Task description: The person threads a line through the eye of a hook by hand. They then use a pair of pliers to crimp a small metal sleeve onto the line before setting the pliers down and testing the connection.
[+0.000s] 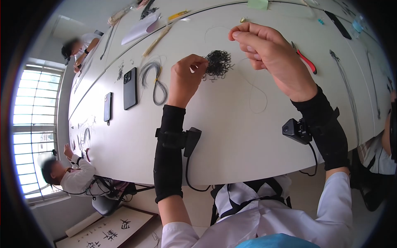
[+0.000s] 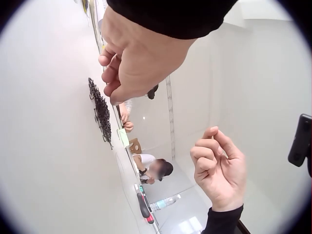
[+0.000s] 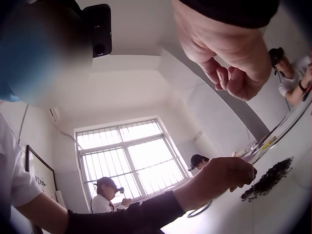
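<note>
A pile of small black hook-like pieces [image 1: 218,65] lies on the white table. At its left edge, my left hand [image 1: 184,78] pinches with thumb and forefinger; a thin clear line [image 3: 253,207] passes its fingertips in the right wrist view. Anything smaller in that pinch is hidden. My right hand [image 1: 273,53] is raised to the right of the pile, thumb against forefinger and the other fingers curled, with a faint arc of line [image 1: 215,27] reaching its fingertips. Below it, a loose loop of line [image 1: 266,101] lies on the table.
Left of the pile are a coil of grey strands [image 1: 155,84], a large phone [image 1: 130,89] and a smaller phone [image 1: 108,107]. Red-handled pliers [image 1: 307,61] lie right of my right hand. Long dark strands [image 1: 347,89] stretch farther right. Other people sit around the table.
</note>
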`<action>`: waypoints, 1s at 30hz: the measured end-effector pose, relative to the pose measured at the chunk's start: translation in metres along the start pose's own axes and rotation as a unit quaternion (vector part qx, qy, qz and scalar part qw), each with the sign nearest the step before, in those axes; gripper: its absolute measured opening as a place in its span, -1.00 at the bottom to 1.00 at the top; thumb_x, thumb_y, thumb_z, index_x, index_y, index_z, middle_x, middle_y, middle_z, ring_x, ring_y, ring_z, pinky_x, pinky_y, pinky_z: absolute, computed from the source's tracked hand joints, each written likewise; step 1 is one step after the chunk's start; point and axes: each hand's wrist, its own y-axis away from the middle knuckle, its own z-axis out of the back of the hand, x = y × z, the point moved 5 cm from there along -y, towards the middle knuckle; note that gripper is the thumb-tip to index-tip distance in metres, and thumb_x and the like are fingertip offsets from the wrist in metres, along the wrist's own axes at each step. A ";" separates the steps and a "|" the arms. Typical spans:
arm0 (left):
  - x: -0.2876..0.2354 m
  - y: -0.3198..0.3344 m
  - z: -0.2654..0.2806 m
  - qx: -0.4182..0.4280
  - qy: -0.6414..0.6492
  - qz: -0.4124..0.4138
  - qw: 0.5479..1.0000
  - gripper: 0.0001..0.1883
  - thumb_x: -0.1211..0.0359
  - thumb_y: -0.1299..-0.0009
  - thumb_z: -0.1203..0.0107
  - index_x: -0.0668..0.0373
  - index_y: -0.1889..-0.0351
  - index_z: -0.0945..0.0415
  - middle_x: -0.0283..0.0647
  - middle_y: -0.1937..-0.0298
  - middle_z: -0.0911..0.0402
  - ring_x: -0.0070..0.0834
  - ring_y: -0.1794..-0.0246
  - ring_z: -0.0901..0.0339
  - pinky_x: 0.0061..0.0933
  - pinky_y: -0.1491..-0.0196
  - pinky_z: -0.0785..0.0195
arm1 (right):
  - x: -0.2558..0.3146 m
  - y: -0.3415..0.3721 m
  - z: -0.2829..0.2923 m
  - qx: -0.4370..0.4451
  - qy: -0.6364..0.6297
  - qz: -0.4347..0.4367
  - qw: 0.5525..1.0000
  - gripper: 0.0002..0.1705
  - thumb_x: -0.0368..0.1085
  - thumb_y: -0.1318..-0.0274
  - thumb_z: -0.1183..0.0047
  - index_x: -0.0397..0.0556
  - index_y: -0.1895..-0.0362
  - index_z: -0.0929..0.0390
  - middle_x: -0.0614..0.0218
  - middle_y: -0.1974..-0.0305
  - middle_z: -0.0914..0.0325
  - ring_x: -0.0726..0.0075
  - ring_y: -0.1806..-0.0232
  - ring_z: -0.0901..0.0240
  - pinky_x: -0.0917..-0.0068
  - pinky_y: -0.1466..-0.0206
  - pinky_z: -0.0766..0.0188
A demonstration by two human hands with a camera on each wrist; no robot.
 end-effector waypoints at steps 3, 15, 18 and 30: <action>0.000 0.000 -0.001 0.006 -0.051 -0.046 0.998 -0.86 0.51 -0.28 -0.23 0.25 0.21 -0.69 -0.25 0.35 -0.68 -0.49 0.39 -0.49 -0.48 0.23 -0.42 | -0.001 -0.001 -0.002 0.003 0.006 -0.008 1.000 -0.78 -0.14 -0.38 0.03 0.01 0.17 -0.55 0.72 0.53 -0.05 0.77 0.55 0.14 0.66 0.49 0.16; 0.004 0.000 0.000 0.010 -0.061 -0.085 0.995 -0.87 0.51 -0.28 -0.20 0.22 0.22 -0.68 -0.25 0.32 -0.67 -0.40 0.32 -0.49 -0.41 0.14 -0.42 | -0.004 -0.009 -0.011 0.017 0.025 0.006 1.000 -0.75 -0.11 -0.39 0.04 0.01 0.15 -0.55 0.72 0.52 -0.06 0.79 0.53 0.11 0.69 0.48 0.14; 0.008 -0.001 -0.003 0.020 -0.053 -0.072 0.996 -0.86 0.51 -0.28 -0.21 0.22 0.21 -0.68 -0.25 0.31 -0.68 -0.39 0.31 -0.49 -0.41 0.14 -0.42 | 0.005 -0.018 -0.017 0.018 0.015 0.022 0.999 -0.74 -0.10 -0.38 0.03 0.01 0.13 -0.56 0.71 0.52 -0.07 0.77 0.54 0.10 0.69 0.48 0.14; 0.011 -0.009 -0.001 0.032 -0.036 -0.064 0.997 -0.87 0.50 -0.26 -0.25 0.23 0.22 -0.68 -0.28 0.32 -0.69 -0.48 0.34 -0.48 -0.46 0.19 -0.41 | 0.012 -0.029 -0.015 0.027 0.013 0.035 0.999 -0.69 -0.04 -0.36 -0.01 0.03 0.13 -0.64 0.72 0.54 -0.10 0.78 0.57 0.04 0.71 0.51 0.13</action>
